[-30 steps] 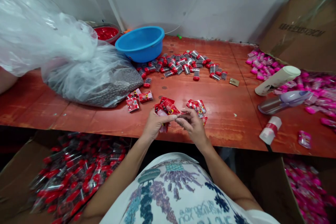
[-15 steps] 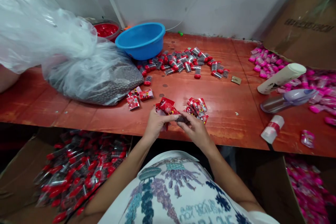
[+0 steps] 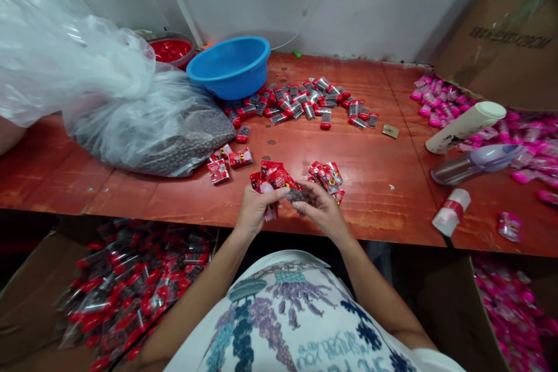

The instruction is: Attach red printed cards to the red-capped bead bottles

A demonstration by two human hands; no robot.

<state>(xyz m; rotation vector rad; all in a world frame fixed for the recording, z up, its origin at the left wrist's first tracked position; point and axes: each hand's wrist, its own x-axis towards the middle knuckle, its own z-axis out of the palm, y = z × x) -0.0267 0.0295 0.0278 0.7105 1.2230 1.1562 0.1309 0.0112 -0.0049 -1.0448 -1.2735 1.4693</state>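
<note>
My left hand point(image 3: 255, 209) is closed around several red printed wrappers point(image 3: 275, 175) above the front of the table. My right hand point(image 3: 323, 209) pinches a small clear bottle of dark beads point(image 3: 295, 195) between thumb and fingers, and its end meets the wrappers. The fingers cover part of the bottle, so its cap is hard to make out. Just beyond my right hand lies a small pile of red wrapped packs point(image 3: 326, 177). Left of my left hand are a few folded red wrapper stacks point(image 3: 218, 171).
Many red-capped bottles point(image 3: 300, 102) lie beside a blue basin point(image 3: 231, 67). A plastic bag of dark beads point(image 3: 174, 133) fills the left. At right are a white tumbler point(image 3: 464, 128), a purple-lidded bottle point(image 3: 471, 164), a roll point(image 3: 452, 212) and pink bottles point(image 3: 534, 139). Cartons stand below.
My hands have shifted slightly, and more of the bead bottle shows between them. The wrappers in my left hand have fanned out a little. The whole view has moved slightly.
</note>
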